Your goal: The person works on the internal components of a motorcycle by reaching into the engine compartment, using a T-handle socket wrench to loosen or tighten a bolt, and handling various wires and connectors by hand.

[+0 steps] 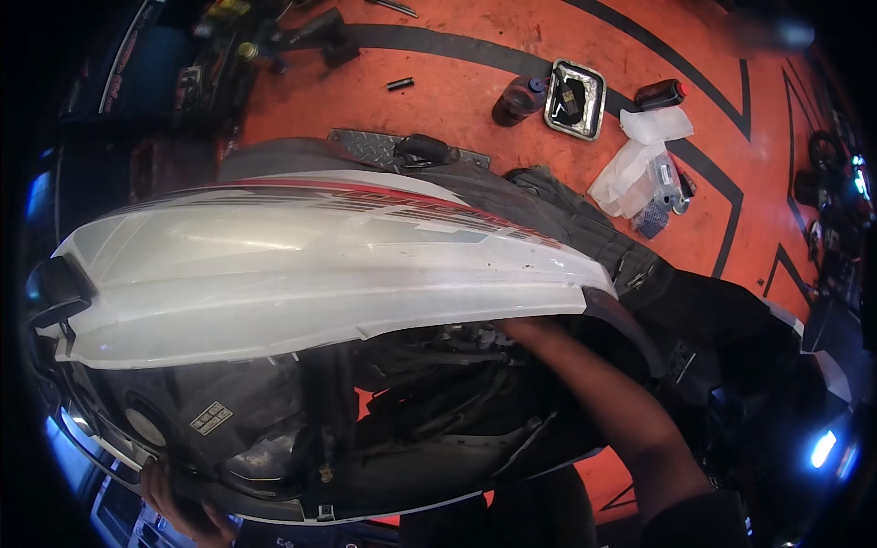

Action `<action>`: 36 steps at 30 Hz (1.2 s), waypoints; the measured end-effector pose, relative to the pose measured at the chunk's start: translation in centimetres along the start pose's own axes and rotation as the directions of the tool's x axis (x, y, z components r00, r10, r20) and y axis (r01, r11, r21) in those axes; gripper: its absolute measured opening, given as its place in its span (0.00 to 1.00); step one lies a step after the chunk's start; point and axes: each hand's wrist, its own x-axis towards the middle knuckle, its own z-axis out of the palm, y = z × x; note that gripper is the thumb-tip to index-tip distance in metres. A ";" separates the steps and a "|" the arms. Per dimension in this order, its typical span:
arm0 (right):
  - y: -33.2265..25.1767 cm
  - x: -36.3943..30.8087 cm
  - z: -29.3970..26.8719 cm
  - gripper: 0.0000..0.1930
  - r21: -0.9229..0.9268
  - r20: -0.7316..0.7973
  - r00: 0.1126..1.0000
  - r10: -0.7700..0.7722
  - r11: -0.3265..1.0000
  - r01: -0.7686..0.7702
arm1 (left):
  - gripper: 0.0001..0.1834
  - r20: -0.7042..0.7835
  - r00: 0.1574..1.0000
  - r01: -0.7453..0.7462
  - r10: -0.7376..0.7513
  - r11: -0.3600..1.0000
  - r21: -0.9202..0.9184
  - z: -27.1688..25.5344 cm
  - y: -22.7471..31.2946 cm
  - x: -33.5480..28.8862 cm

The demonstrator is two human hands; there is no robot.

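A scooter (pixel 301 228) with white bodywork and red and dark stripes stretches across the middle, its inner cavity uncovered. My right arm (pixel 598 388) comes from the lower right and reaches into that dark cavity (pixel 438 402). Where it passes beneath the white side panel (pixel 384 274), my right hand (pixel 519 329) is mostly hidden, so its fingers and anything in them cannot be made out. At the lower left, my left hand (pixel 178 507) has its fingers curled over the scooter's near edge. Mechanical parts (pixel 484 336) show dimly beside my right hand.
On the orange floor (pixel 457 78) beyond the scooter are a metal tray (pixel 575 100) holding dark items, a dark bottle with a blue cap (pixel 521 99), a red-and-black bottle (pixel 661 94), white cloth or paper (pixel 635 169) and a small black cylinder (pixel 400 83).
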 end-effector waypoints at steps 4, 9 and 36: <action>0.2 -0.1 0.0 0.19 -0.011 -0.007 1.000 0.005 1.000 -0.005 | 0.31 -0.013 1.000 -0.002 0.003 0.997 0.078 0.5 0.3 -0.2; 0.2 -0.1 -0.1 0.19 -0.021 -0.020 1.000 0.008 1.000 -0.008 | 0.30 -0.024 0.999 -0.039 0.041 0.997 0.060 0.5 0.4 -0.1; -0.9 -0.9 -1.8 0.23 -0.168 0.217 0.968 0.128 0.981 -0.093 | 0.20 -0.190 0.979 -0.072 0.072 0.997 0.006 0.1 2.4 2.5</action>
